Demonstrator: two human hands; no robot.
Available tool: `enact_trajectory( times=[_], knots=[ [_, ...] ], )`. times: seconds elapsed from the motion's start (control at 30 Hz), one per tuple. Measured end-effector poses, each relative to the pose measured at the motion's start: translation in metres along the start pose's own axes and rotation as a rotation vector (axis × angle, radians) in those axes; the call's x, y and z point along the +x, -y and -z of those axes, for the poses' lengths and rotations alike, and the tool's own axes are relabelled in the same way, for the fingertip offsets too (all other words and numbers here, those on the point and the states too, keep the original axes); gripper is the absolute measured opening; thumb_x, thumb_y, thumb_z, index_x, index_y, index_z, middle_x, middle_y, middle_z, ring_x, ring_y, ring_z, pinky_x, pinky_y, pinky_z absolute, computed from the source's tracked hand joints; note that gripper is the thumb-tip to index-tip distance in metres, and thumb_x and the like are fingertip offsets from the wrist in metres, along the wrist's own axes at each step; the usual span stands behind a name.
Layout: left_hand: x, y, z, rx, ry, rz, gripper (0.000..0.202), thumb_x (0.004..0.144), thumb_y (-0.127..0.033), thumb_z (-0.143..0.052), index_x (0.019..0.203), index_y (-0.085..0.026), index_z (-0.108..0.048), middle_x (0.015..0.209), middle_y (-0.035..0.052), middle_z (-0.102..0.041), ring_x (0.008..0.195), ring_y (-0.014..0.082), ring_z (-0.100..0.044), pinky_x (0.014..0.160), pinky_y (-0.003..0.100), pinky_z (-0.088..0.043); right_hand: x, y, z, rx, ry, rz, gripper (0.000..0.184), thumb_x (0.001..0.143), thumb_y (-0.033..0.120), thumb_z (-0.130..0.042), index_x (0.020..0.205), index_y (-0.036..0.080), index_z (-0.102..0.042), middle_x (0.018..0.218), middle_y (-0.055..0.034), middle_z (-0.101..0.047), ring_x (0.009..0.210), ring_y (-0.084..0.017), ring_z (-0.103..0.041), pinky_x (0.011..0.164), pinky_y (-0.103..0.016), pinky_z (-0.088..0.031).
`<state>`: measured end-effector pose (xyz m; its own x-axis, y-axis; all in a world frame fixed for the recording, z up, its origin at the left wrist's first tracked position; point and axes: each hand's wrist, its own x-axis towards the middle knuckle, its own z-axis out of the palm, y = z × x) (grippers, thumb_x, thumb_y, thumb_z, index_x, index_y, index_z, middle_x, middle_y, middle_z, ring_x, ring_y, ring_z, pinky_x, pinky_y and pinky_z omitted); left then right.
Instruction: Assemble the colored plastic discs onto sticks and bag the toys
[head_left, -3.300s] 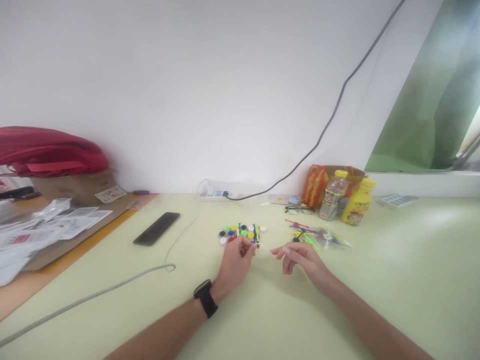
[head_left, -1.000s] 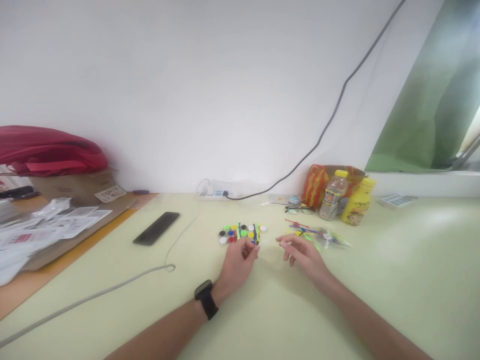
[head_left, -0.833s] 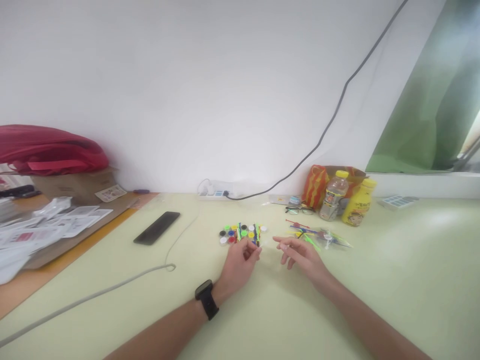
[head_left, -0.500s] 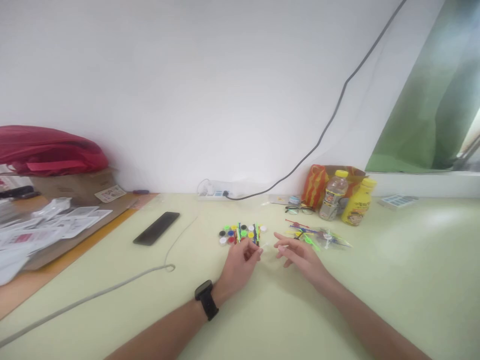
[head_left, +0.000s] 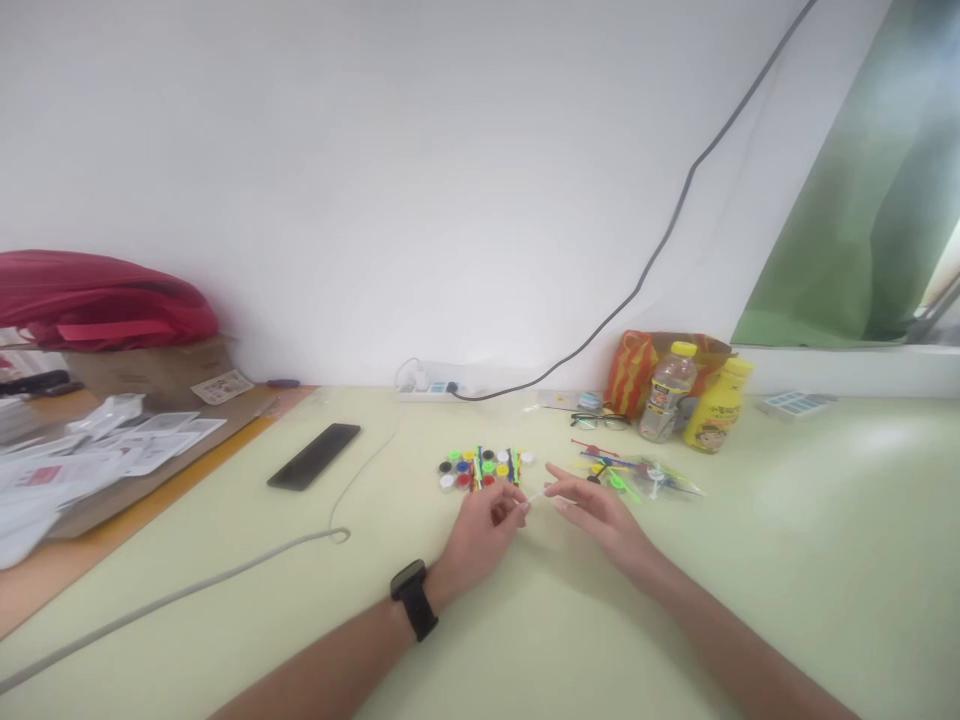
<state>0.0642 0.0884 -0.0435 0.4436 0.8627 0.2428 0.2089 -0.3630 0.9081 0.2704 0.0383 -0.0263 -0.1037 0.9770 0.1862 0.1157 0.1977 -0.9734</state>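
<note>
Over the table's middle, my left hand [head_left: 489, 525] is closed in a pinch on a thin white stick [head_left: 535, 496], whose tip points right. My right hand [head_left: 600, 515] hovers just right of it, fingers stretched and apart; whether a fingertip touches the stick I cannot tell. Behind my left hand lie rows of small round coloured discs [head_left: 463, 467] with thin coloured sticks [head_left: 515, 466] among them, partly hidden by the fingers. Behind my right hand is a loose group of coloured stick-and-disc pieces [head_left: 655, 480].
A black phone [head_left: 315, 457] lies left, near a grey cable [head_left: 225, 580]. At the back stand a power strip [head_left: 427, 392], glasses [head_left: 600, 420], a clear bottle [head_left: 666, 392], a yellow bottle [head_left: 716, 408] and an orange bag [head_left: 628, 370]. Papers [head_left: 112, 460] cover the left side.
My left hand has shifted slightly right with the white stick. The fingers of my right hand have moved slightly left, closer to its tip.
</note>
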Motion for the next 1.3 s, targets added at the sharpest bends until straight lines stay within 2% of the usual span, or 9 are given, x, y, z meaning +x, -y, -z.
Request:
enact_trajectory(
  times=[0.2, 0.37, 0.57, 0.67, 0.8, 0.9, 1.17, 1.3],
  knots=[
    [0.001, -0.003, 0.001, 0.039, -0.048, -0.039, 0.017, 0.094, -0.032, -0.058, 0.090, -0.017, -0.065, 0.072, 0.0015, -0.066, 0.063, 0.0141, -0.058, 0.059, 0.024, -0.043, 0.000, -0.004, 0.001, 0.009, 0.008, 0.005, 0.034, 0.087, 0.054, -0.068, 0.104, 0.025, -0.073, 0.156, -0.0124, -0.042, 0.131, -0.033, -0.054, 0.109, -0.047, -0.043],
    [0.002, -0.003, 0.001, 0.064, -0.154, -0.032, 0.015, 0.092, -0.032, -0.060, 0.091, -0.018, -0.065, 0.075, 0.0029, -0.068, 0.067, 0.0161, -0.062, 0.062, 0.026, -0.048, -0.001, -0.004, 0.000, -0.006, 0.007, 0.026, 0.034, 0.086, 0.053, -0.068, 0.105, 0.024, -0.073, 0.156, -0.0127, -0.041, 0.135, -0.033, -0.051, 0.107, -0.046, -0.045],
    [0.003, -0.002, 0.001, 0.066, -0.198, -0.040, 0.017, 0.092, -0.033, -0.060, 0.086, -0.018, -0.065, 0.076, 0.0030, -0.069, 0.069, 0.0164, -0.063, 0.064, 0.026, -0.049, -0.002, -0.005, 0.000, 0.003, -0.024, 0.038, 0.037, 0.086, 0.053, -0.069, 0.112, 0.026, -0.070, 0.158, -0.0111, -0.039, 0.135, -0.033, -0.050, 0.109, -0.049, -0.044],
    [0.003, -0.003, 0.001, 0.059, -0.172, -0.051, 0.017, 0.092, -0.033, -0.061, 0.086, -0.018, -0.065, 0.076, 0.0034, -0.069, 0.068, 0.0158, -0.062, 0.062, 0.026, -0.048, 0.000, -0.009, 0.000, 0.092, -0.028, 0.032, 0.043, 0.085, 0.052, -0.071, 0.120, 0.029, -0.065, 0.158, -0.0089, -0.038, 0.134, -0.031, -0.052, 0.110, -0.048, -0.045],
    [0.000, -0.004, 0.000, 0.022, -0.070, -0.057, 0.018, 0.092, -0.034, -0.061, 0.088, -0.017, -0.066, 0.075, 0.0034, -0.069, 0.067, 0.0153, -0.062, 0.062, 0.025, -0.047, 0.002, -0.012, -0.001, 0.181, -0.046, 0.028, 0.051, 0.083, 0.052, -0.074, 0.127, 0.031, -0.060, 0.156, -0.0083, -0.042, 0.136, -0.030, -0.051, 0.109, -0.047, -0.046],
    [-0.002, -0.005, -0.001, 0.006, -0.015, -0.056, 0.020, 0.091, -0.036, -0.063, 0.088, -0.017, -0.067, 0.075, 0.0034, -0.069, 0.067, 0.0156, -0.062, 0.060, 0.025, -0.047, 0.002, -0.012, -0.001, 0.197, -0.051, 0.026, 0.052, 0.082, 0.053, -0.075, 0.126, 0.030, -0.061, 0.154, -0.0090, -0.045, 0.136, -0.031, -0.050, 0.109, -0.048, -0.046],
    [-0.003, -0.005, 0.000, 0.067, 0.007, -0.063, 0.022, 0.091, -0.039, -0.063, 0.098, -0.019, -0.071, 0.072, 0.0023, -0.067, 0.066, 0.0159, -0.060, 0.058, 0.025, -0.044, 0.002, -0.007, -0.001, 0.177, -0.064, 0.034, 0.052, 0.079, 0.057, -0.075, 0.122, 0.029, -0.065, 0.150, -0.0101, -0.049, 0.132, -0.033, -0.054, 0.110, -0.050, -0.045],
    [-0.004, -0.003, 0.000, 0.065, 0.035, -0.064, 0.021, 0.091, -0.038, -0.062, 0.098, -0.019, -0.069, 0.071, 0.0013, -0.065, 0.064, 0.0151, -0.058, 0.057, 0.024, -0.043, 0.002, -0.004, -0.001, 0.099, -0.069, 0.009, 0.050, 0.079, 0.060, -0.073, 0.115, 0.026, -0.068, 0.148, -0.0118, -0.052, 0.121, -0.032, -0.062, 0.106, -0.050, -0.047]
  ],
)
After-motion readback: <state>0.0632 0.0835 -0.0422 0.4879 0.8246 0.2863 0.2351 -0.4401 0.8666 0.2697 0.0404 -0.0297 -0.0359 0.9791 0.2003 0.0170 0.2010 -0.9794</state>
